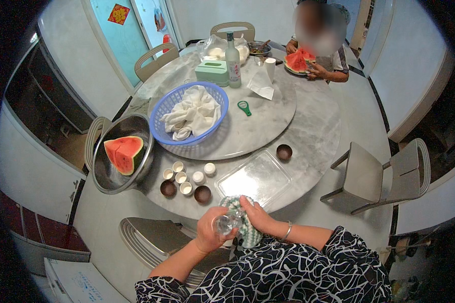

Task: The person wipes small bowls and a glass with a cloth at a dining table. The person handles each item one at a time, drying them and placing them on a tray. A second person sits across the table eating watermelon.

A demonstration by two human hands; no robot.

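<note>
My left hand [208,229] grips a small clear glass [227,224] in front of my body. A green-and-white knitted cloth [251,231] is bunched in my right hand [258,216], pressed against the glass. Both hands are just off the near edge of the marble table [311,174]. Beyond them lies a clear plastic tray [256,176]. To its left stand several small white cups [181,177] and two dark brown bowls [202,194]; another brown bowl [284,152] sits past the tray's far right corner.
A steel basin [98,172] holding watermelon [125,153] is at the left edge. The round turntable [265,132] carries a blue basket [220,110] of white cloth, a green tissue box [212,72], a bottle [233,66] and a green opener [244,108]. Opposite, a person [328,64] handles watermelon. Chairs [364,174] surround the table.
</note>
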